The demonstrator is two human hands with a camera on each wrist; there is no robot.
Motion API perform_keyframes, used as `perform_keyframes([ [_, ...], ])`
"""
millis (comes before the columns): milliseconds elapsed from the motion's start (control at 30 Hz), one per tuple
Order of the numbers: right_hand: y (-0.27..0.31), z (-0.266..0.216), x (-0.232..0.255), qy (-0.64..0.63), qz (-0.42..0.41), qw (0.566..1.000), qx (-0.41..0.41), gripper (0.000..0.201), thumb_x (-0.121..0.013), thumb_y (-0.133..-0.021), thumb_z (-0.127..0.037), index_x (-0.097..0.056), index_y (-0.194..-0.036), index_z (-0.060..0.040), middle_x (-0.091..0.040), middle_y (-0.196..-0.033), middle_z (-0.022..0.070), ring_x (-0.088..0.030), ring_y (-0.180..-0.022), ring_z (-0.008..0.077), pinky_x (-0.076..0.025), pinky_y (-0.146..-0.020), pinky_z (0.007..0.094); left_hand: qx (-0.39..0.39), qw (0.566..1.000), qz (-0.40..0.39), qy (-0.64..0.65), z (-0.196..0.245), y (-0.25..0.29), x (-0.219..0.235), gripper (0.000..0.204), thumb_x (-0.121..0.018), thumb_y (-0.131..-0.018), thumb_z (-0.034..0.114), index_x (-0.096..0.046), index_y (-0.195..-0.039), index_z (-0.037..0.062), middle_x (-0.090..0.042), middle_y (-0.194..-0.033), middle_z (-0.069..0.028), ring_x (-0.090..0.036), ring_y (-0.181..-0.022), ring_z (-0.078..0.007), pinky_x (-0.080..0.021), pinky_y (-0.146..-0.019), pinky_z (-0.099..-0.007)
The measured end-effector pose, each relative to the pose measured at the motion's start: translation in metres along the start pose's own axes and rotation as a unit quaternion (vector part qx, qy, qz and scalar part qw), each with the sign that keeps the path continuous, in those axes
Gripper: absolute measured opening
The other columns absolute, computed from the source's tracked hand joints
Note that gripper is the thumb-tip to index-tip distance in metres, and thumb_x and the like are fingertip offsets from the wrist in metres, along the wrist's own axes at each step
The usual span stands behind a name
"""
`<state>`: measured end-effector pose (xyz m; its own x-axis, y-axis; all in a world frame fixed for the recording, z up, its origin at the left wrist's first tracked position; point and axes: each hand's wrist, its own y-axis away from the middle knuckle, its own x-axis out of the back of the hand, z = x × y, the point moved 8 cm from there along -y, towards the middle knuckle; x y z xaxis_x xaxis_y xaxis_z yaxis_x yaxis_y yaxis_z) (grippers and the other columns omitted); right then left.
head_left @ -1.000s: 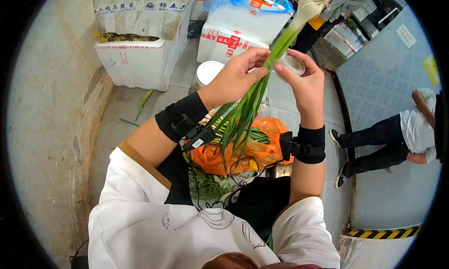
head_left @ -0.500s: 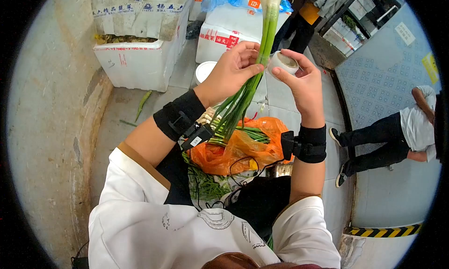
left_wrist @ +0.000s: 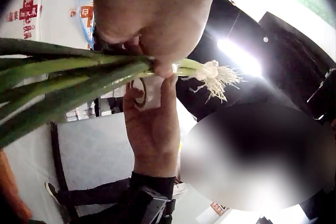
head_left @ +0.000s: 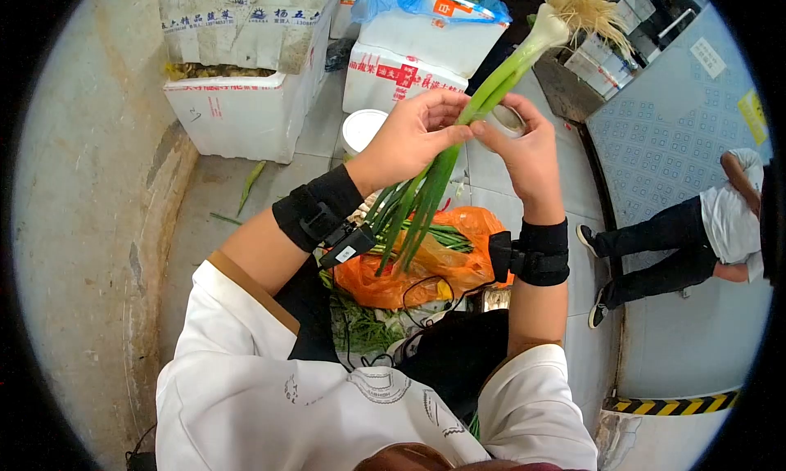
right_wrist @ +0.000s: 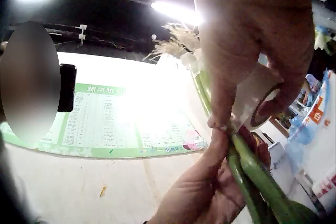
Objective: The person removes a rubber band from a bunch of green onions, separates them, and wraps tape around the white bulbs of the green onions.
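In the head view my left hand (head_left: pixel 405 143) grips a bunch of scallions (head_left: pixel 512 65) around the stems, thumb laid along them. The white bulb end and stringy roots point up to the right, and the green leaves hang down toward my lap. My right hand (head_left: pixel 528 156) holds a roll of tape (head_left: pixel 509 120), its thumb tip meeting the left thumb at the stems. Up close in the right wrist view, the pale tape roll (right_wrist: pixel 252 100) sits beside the stems under the curled fingers. Clear, shiny tape (left_wrist: pixel 175 68) shows on the stems in the left wrist view.
Below the hands, an orange plastic bag (head_left: pixel 467 258) holds more scallions. Trimmed greens (head_left: pixel 364 323) lie near the feet. A white lidded bucket (head_left: pixel 362 129) and foam boxes (head_left: pixel 237 115) stand ahead. Another person (head_left: pixel 720 217) is at the right.
The scallions swung toward upright, then tilted back right, bringing the roots into view. My right hand moved slightly off the stems with the tape roll and came back against them.
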<state>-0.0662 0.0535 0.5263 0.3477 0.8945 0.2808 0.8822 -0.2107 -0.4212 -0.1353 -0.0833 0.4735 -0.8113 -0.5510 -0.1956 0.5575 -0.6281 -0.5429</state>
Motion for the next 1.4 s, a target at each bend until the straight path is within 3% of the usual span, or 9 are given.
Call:
perform_keyframes([
  [667, 0.003, -0.002, -0.009, 0.004, 0.016, 0.998, 0.068, 0.041, -0.083, -0.079, -0.007, -0.068, -0.115, 0.0039, -0.073, -0.100, 0.0089, -0.068, -0.089, 0.0127, -0.055, -0.078, 0.0266, -0.024, 0.993, 0.008, -0.119, -0.002, 0.005, -0.001, 0.039, -0.059, -0.101, 0.007, -0.052, -0.138, -0.0023, -0.066, -0.117, -0.0057, -0.062, -0.103, -0.0116, -0.051, -0.092, -0.0288],
  [800, 0.004, 0.000, -0.008, 0.106, 0.066, 0.989, 0.085, 0.044, -0.086, -0.072, -0.017, -0.066, -0.106, 0.0023, -0.074, -0.097, 0.0114, -0.070, -0.087, 0.0150, -0.056, -0.077, 0.0291, -0.037, 0.987, 0.005, -0.155, -0.003, 0.010, -0.006, 0.039, -0.057, -0.102, 0.008, -0.050, -0.139, -0.0042, -0.066, -0.114, -0.0082, -0.062, -0.101, -0.0141, -0.050, -0.091, -0.0286],
  [867, 0.010, -0.012, -0.007, 0.237, 0.114, 0.946, 0.188, 0.048, -0.087, -0.068, -0.022, -0.064, -0.104, -0.0008, -0.073, -0.095, 0.0111, -0.072, -0.087, 0.0184, -0.055, -0.077, 0.0314, -0.168, 0.930, 0.052, -0.323, 0.014, 0.015, -0.008, 0.039, -0.058, -0.099, 0.007, -0.053, -0.135, -0.0051, -0.066, -0.113, -0.0138, -0.063, -0.101, -0.0198, -0.050, -0.090, -0.0301],
  [1000, 0.011, -0.008, -0.003, 0.293, 0.155, 0.923, 0.196, 0.054, -0.089, -0.065, -0.026, -0.061, -0.104, -0.0028, -0.072, -0.093, 0.0114, -0.072, -0.085, 0.0262, -0.055, -0.076, 0.0345, -0.144, 0.916, 0.054, -0.370, 0.010, 0.012, -0.007, 0.035, -0.059, -0.094, 0.003, -0.058, -0.129, -0.0031, -0.065, -0.112, -0.0200, -0.065, -0.101, -0.0298, -0.050, -0.088, -0.0341],
  [1067, 0.012, -0.006, -0.002, 0.305, 0.162, 0.916, 0.205, 0.056, -0.090, -0.064, -0.026, -0.060, -0.105, -0.0028, -0.071, -0.092, 0.0118, -0.072, -0.085, 0.0270, -0.055, -0.075, 0.0351, -0.196, 0.896, 0.050, -0.394, 0.008, 0.012, -0.010, 0.035, -0.060, -0.094, 0.004, -0.058, -0.128, -0.0034, -0.066, -0.111, -0.0196, -0.065, -0.099, -0.0292, -0.050, -0.087, -0.0338],
  [1133, 0.013, 0.001, 0.001, 0.318, 0.167, 0.909, 0.213, 0.058, -0.090, -0.063, -0.026, -0.059, -0.106, -0.0028, -0.071, -0.092, 0.0122, -0.072, -0.084, 0.0279, -0.055, -0.075, 0.0356, -0.127, 0.925, 0.039, -0.356, -0.003, 0.009, -0.008, 0.035, -0.062, -0.095, 0.007, -0.058, -0.128, -0.0044, -0.065, -0.110, -0.0187, -0.064, -0.099, -0.0242, -0.050, -0.088, -0.0326],
  [1233, 0.010, 0.036, 0.036, 0.360, 0.195, 0.891, 0.194, 0.058, -0.089, -0.063, -0.023, -0.058, -0.106, -0.0018, -0.069, -0.091, 0.0135, -0.071, -0.085, 0.0285, -0.055, -0.075, 0.0368, -0.105, 0.939, 0.001, -0.328, 0.004, 0.011, -0.019, 0.035, -0.060, -0.099, 0.009, -0.056, -0.131, -0.0055, -0.065, -0.111, -0.0139, -0.062, -0.101, -0.0177, -0.049, -0.091, -0.0305],
  [1300, 0.003, 0.091, 0.078, 0.365, 0.194, 0.910, 0.035, 0.056, -0.085, -0.065, -0.019, -0.058, -0.111, -0.0028, -0.070, -0.093, 0.0150, -0.071, -0.089, 0.0273, -0.055, -0.078, 0.0360, -0.096, 0.956, -0.005, -0.277, 0.006, 0.008, -0.019, 0.036, -0.058, -0.101, 0.009, -0.054, -0.134, -0.0055, -0.065, -0.112, -0.0114, -0.061, -0.102, -0.0156, -0.048, -0.092, -0.0297],
  [1400, 0.002, 0.097, 0.044, 0.252, 0.105, 0.961, 0.038, 0.048, -0.079, -0.070, -0.013, -0.063, -0.114, -0.0031, -0.071, -0.095, 0.0129, -0.070, -0.092, 0.0225, -0.053, -0.082, 0.0334, -0.052, 0.975, -0.004, -0.215, -0.006, -0.004, -0.007, 0.037, -0.054, -0.105, 0.009, -0.048, -0.139, -0.0040, -0.062, -0.114, -0.0055, -0.059, -0.104, -0.0127, -0.047, -0.095, -0.0278],
])
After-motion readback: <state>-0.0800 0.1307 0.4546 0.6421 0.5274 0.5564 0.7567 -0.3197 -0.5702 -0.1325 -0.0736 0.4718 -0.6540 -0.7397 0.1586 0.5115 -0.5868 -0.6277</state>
